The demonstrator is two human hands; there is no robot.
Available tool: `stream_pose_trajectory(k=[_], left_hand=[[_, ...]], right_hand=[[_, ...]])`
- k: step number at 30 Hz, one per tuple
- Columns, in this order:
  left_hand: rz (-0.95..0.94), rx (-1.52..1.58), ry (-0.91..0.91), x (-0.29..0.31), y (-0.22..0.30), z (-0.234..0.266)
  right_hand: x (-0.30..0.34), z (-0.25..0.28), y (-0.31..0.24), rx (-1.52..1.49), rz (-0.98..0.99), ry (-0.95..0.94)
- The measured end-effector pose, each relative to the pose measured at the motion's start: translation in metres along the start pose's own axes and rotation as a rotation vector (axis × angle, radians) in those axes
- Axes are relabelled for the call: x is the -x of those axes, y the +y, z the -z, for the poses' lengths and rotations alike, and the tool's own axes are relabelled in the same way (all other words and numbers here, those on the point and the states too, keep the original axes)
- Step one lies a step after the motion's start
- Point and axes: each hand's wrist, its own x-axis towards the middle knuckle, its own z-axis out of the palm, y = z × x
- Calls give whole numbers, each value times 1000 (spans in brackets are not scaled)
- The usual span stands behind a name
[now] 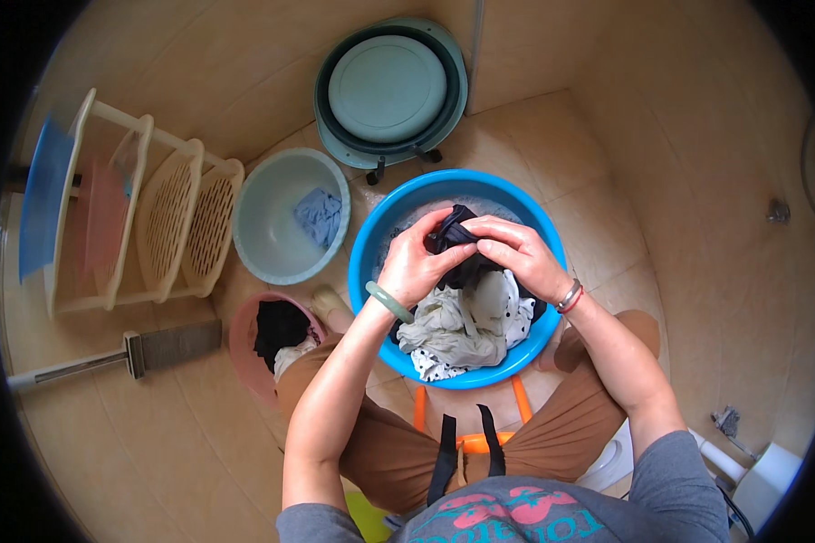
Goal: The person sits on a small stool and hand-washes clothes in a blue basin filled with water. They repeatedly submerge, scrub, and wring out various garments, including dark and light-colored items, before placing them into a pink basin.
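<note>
Both of my hands grip a dark, wet-looking cloth (451, 233) above a round blue basin (364, 321). My left hand (414, 260), with a pale green bangle at its wrist, pinches the cloth's left side between thumb and fingers. From the right, my right hand (527, 258) closes on the same cloth, thumb and fingertips near the left hand's. Which garment it is, I cannot tell. Under my hands, a heap of pale grey fabric (453, 326) and white cloth with black dots (519, 317) lies in the basin, with water behind it.
Left of the blue basin stands a pale green basin (247, 213) holding a blue cloth (319, 215). A pink basin (244, 348) with black and white clothes sits by my left leg. Beyond are a folded grey-green tub (388, 89), a cream rack (195, 217) and a long-handled brush (177, 348).
</note>
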Motion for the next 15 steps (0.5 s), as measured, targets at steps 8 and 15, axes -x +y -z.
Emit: stream_pose_trajectory(k=[8, 15], left_hand=[[-67, -158, 311, 6, 6, -7], [-108, 225, -41, 24, 22, -26]], right_hand=[[1, -9, -2, -275, -125, 175], [25, -1, 55, -594, -790, 278]])
